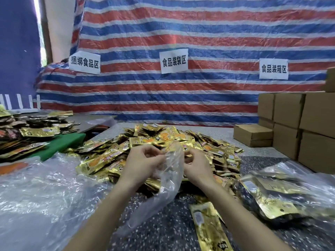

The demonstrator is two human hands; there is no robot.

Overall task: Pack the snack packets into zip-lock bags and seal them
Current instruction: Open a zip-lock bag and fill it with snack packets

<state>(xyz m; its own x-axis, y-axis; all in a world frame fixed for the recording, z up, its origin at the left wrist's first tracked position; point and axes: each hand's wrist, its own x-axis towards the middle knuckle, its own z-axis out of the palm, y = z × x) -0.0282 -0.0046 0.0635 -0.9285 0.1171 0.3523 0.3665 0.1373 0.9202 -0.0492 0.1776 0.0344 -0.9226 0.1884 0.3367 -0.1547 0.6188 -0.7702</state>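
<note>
The left hand (145,165) and right hand (197,166) pinch the zip-lock bag (170,187) at its mouth. It looks a limp, light, slippery film, probably best held by the stiffer zip strip.

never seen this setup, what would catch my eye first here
A big heap of gold snack packets sits in the middle of the table. In front of it the left hand and right hand pinch the top of a clear plastic bag. Behind, a red, white and blue striped tarp covers the wall.
</note>
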